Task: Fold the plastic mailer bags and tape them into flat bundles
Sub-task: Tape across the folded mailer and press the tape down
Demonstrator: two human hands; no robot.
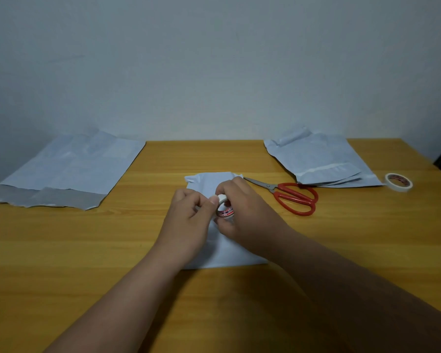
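Note:
A folded white mailer bag (209, 183) lies flat at the middle of the wooden table (87, 250), partly hidden under both hands. Above it my right hand (247, 217) grips a small roll of white tape (225, 209) with a red-printed core. My left hand (189, 220) is right beside the roll, its thumb and fingers pinching at the roll's outer edge. Whether a strip of tape is pulled free cannot be seen.
Unfolded white mailers (71, 169) lie at the far left, overhanging the table edge. A stack of white mailers (321, 161) sits at the far right. Red-handled scissors (293, 197) lie right of the hands. A second tape roll (398, 182) rests near the right edge.

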